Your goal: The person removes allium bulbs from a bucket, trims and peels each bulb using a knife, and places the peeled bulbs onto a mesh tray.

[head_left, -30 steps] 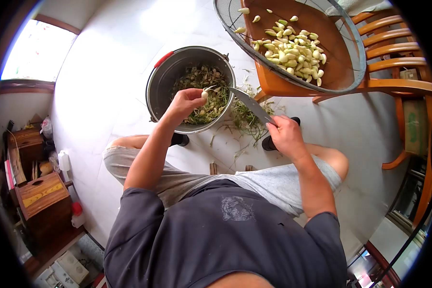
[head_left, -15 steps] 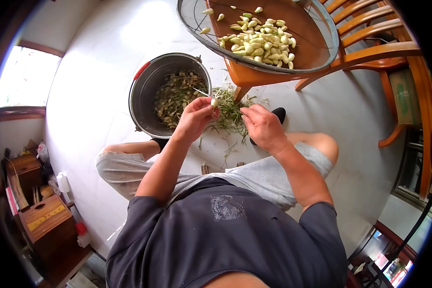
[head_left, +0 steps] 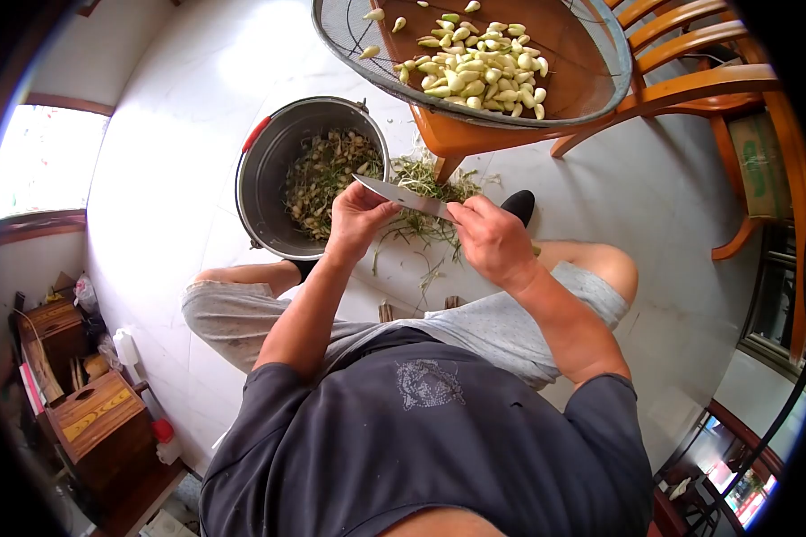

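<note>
In the head view a knife [head_left: 409,198] lies between my hands, its broad blade slanting up and left. My right hand [head_left: 494,240] is closed round its handle. My left hand [head_left: 356,224] is closed in a pinch, with fingertips against or just under the blade near its tip. The blade hides what those fingers hold, if anything. Behind them, a metal bucket [head_left: 253,192] contains small untrimmed onion-like bulbs [head_left: 324,174] with stems. Cut green stems and roots [head_left: 430,228] are heaped on the floor. Trimmed pale bulbs [head_left: 485,73] lie in a round mesh sieve [head_left: 595,89].
The sieve rests on a wooden chair [head_left: 443,134] with a slatted back [head_left: 681,40]. My knees flank the work area, and a black shoe [head_left: 519,206] stands beside the trimmings. Wooden boxes [head_left: 98,416] stand at the left; a carton [head_left: 761,166] is at the right.
The knife has come up over my left fingers, its blade now broadside to view. The pale bulb seen in my left hand before is now out of sight. My left hand has shifted slightly left.
</note>
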A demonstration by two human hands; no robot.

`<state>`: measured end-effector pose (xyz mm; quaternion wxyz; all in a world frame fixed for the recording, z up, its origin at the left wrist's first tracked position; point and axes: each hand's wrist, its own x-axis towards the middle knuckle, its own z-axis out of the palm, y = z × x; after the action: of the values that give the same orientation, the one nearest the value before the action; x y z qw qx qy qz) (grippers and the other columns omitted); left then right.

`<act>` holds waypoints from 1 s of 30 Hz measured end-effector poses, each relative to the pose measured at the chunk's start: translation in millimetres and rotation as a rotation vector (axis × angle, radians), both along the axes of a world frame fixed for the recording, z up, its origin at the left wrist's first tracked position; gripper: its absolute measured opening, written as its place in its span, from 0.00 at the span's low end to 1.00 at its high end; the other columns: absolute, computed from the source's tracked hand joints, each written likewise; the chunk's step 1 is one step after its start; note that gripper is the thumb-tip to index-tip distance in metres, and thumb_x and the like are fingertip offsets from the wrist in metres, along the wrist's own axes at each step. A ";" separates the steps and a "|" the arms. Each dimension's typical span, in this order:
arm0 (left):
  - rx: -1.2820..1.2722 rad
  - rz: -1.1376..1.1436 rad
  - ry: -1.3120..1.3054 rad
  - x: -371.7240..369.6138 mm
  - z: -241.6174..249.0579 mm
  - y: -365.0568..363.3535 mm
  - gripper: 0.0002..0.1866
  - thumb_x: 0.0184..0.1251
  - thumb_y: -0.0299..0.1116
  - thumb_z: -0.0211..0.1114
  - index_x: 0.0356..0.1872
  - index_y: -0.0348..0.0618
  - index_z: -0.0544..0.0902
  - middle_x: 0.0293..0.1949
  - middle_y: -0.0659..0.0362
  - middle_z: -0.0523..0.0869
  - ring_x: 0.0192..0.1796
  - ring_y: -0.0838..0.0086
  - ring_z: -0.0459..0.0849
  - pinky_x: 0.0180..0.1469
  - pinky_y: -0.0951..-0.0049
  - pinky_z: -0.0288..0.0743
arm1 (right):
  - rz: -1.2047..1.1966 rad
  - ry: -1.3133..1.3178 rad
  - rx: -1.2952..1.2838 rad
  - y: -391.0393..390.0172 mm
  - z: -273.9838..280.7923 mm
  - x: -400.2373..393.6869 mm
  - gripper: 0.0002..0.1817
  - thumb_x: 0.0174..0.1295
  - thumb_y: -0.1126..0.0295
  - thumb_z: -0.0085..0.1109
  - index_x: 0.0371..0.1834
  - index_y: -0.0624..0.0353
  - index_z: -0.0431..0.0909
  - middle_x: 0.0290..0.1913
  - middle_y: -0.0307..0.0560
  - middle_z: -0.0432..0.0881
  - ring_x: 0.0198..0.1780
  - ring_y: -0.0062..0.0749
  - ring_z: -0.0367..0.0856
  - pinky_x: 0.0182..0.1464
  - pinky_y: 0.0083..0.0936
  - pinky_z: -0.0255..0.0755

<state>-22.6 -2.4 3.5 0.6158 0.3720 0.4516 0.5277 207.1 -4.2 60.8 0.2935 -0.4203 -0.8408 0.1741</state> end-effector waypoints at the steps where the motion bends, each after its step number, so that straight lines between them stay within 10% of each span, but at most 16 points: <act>1: 0.014 -0.003 -0.009 -0.8 1.2 -0.1 0.13 0.56 0.19 0.68 0.42 0.34 0.79 0.40 0.55 0.86 0.42 0.75 0.84 0.49 0.73 0.79 | 0.004 0.001 0.002 -0.3 -0.2 0.0 0.11 0.53 0.76 0.58 0.41 0.59 0.80 0.31 0.43 0.75 0.31 0.38 0.79 0.32 0.30 0.75; 30: -0.027 -0.038 -0.569 9.8 -15.6 -1.2 0.07 0.61 0.25 0.66 0.36 0.43 0.76 0.34 0.54 0.84 0.36 0.71 0.82 0.40 0.72 0.74 | -0.095 -0.025 -0.317 -6.0 -29.2 6.5 0.06 0.54 0.76 0.56 0.34 0.63 0.79 0.34 0.55 0.79 0.35 0.50 0.80 0.37 0.38 0.75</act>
<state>-12.8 -3.6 -12.1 0.7323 0.2091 0.2607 0.5933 213.6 -10.2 31.6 0.2208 -0.5029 -0.7854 0.2854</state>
